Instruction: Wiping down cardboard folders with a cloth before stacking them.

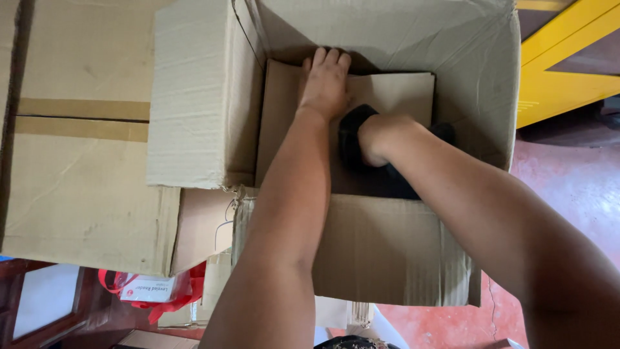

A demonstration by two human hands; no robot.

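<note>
Both my arms reach down into an open cardboard box (387, 252). My left hand (326, 81) lies flat, fingers together, on a loose cardboard sheet (400, 90) at the bottom of the box, near its far wall. My right hand (378, 139) is curled down into the box and closed around a black object (352, 139); its fingers are hidden behind that object. Part of the black object also shows to the right of my wrist and below it.
A sealed cardboard box (77, 161) with tape lies on the left, partly under the open box's left flap (200, 97). A red bag with a white packet (152, 291) sits below it. A yellow frame (562, 71) stands at upper right above a reddish floor (575, 187).
</note>
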